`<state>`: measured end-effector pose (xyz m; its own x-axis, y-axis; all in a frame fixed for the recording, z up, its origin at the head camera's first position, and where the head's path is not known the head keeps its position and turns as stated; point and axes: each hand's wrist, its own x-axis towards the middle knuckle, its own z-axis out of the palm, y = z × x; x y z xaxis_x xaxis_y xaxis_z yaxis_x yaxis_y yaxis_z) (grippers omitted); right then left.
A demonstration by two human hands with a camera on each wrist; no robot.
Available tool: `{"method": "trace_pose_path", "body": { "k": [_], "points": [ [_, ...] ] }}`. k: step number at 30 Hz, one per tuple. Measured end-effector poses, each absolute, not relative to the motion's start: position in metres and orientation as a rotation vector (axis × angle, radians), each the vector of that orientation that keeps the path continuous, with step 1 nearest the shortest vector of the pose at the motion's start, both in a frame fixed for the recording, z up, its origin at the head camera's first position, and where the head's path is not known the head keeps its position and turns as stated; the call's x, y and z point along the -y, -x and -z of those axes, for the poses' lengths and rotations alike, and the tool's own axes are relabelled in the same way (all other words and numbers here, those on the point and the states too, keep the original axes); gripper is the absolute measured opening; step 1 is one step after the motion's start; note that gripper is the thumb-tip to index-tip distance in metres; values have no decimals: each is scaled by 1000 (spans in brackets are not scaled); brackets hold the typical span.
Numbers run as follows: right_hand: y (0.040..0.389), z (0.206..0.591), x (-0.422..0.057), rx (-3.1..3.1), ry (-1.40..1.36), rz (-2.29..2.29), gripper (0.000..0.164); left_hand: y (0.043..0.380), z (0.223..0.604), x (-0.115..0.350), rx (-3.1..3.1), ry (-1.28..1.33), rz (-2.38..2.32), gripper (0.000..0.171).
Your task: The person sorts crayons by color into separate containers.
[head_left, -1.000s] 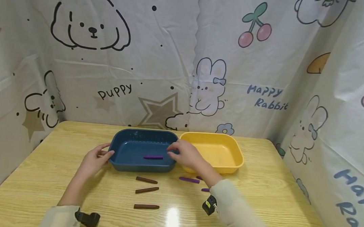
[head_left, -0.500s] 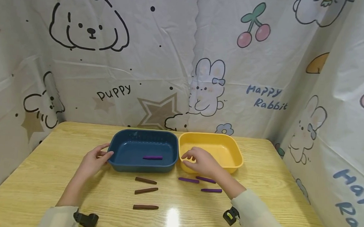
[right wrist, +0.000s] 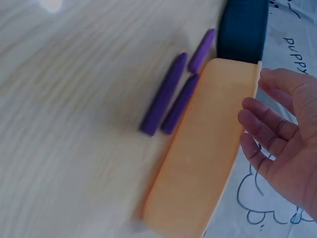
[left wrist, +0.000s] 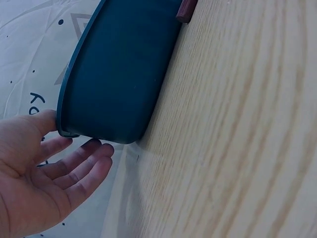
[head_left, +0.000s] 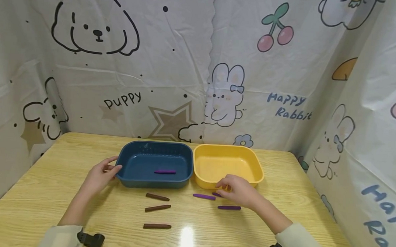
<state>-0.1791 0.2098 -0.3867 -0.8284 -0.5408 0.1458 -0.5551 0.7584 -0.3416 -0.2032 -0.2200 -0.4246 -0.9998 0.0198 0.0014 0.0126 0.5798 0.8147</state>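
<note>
My left hand (head_left: 97,176) holds the left end of a dark blue plastic basin (head_left: 153,184), thumb at the rim and fingers against the outer wall. Inside that basin lies one purple crayon (head_left: 165,171). My right hand (head_left: 239,191) hovers, holding nothing, over the near rim of a yellow basin (head_left: 204,184), fingers loosely bent. Below it on the table are three purple crayons: one to the left (head_left: 204,196), a nearer one (head_left: 229,207), and one partly hidden by the fingers (head_left: 216,194). The right wrist view shows all three purple crayons (right wrist: 164,94) beside the yellow basin.
Three brown crayons (head_left: 158,208) lie on the wooden table (head_left: 120,223) in front of the blue basin. The two basins stand side by side. Behind them hangs a printed white cloth (head_left: 173,74), which also closes off both sides.
My right hand has moved from over the blue basin's right end, rightward and nearer, to the yellow basin's front rim. The left hand keeps its hold on the blue basin.
</note>
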Motion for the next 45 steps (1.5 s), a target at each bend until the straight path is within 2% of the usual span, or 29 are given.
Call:
{"method": "trace_pose_path", "body": {
  "k": [18,25,45],
  "points": [
    [165,421,-243,3037,-825,-613,12,203,427,221,-2782,-42,-1460,60],
    [163,431,-248,3054,-899,-522,10,203,428,223,-2782,-33,-1459,63],
    [158,431,-247,3052,-865,-509,10,203,427,221,-2774,-35,-1465,61]
  ]
}}
